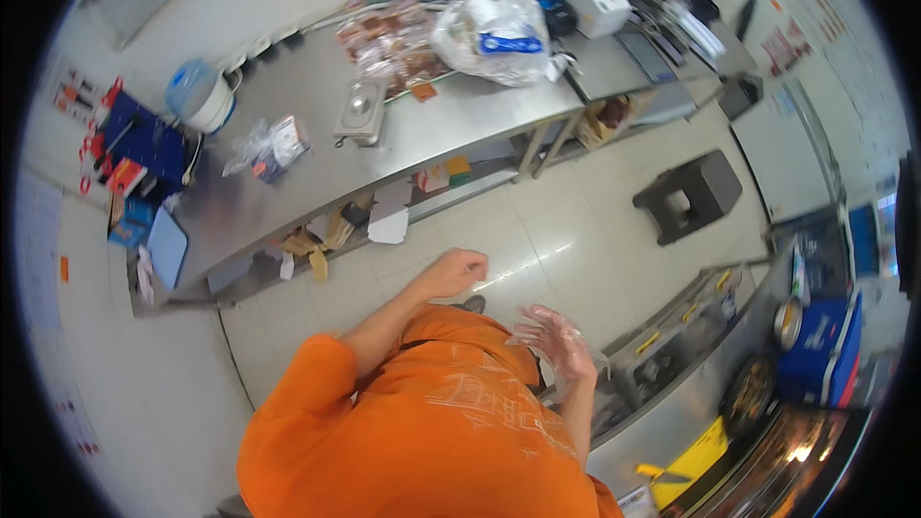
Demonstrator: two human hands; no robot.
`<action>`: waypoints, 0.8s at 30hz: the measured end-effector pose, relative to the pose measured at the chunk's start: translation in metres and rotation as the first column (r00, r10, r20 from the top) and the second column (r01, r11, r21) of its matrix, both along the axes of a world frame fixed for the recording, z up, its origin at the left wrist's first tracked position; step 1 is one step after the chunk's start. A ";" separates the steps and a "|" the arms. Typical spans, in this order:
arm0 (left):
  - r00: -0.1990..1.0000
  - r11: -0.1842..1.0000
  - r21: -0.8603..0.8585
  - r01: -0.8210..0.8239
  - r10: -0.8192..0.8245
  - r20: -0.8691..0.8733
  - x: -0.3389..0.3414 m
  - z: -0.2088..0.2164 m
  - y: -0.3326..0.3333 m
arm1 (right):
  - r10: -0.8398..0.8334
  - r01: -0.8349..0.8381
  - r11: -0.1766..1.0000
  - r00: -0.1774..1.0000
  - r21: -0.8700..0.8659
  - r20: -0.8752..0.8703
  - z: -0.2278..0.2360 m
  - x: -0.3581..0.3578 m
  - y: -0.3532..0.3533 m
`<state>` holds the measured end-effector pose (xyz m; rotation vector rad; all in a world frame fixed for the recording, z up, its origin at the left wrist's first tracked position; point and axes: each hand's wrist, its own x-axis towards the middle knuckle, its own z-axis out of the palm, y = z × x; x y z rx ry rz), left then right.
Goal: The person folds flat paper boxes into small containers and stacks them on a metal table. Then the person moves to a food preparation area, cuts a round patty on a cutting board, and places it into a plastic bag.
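Observation:
My left hand is bare and loosely curled into a fist above the floor, in front of my orange shirt. Nothing shows in its fingers. On my right hand there is a clear plastic glove, loose at the wrist. Its fingers are spread apart and hold nothing; it hovers beside the near right counter. Neither hand touches a thing. Across from me, a steel table bears a lidded metal pan, packs of reddish food in clear plastic and a big clear plastic bag.
A dark plastic stool stands on the tiled floor at right. The right counter carries a yellow board with a knife, and a blue box. A white printer and a white-and-blue bucket stand on the far tables.

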<state>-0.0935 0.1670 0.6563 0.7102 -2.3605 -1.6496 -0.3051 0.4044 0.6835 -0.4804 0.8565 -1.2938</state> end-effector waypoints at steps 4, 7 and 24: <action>0.985 0.984 -0.067 -0.164 0.160 -0.060 0.014 0.045 -0.014 | 0.299 -0.286 0.952 0.947 0.112 -0.120 -0.005 -0.004 -0.088; 0.994 0.988 -0.109 -0.109 0.106 -0.029 0.009 0.029 -0.021 | 0.461 -0.453 0.887 0.879 0.089 -0.118 -0.007 -0.003 -0.145; -0.178 -0.153 -0.145 -0.978 0.968 0.177 -0.080 -0.124 -0.400 | 0.469 -0.380 0.870 0.836 0.315 -0.285 -0.009 -0.142 -0.379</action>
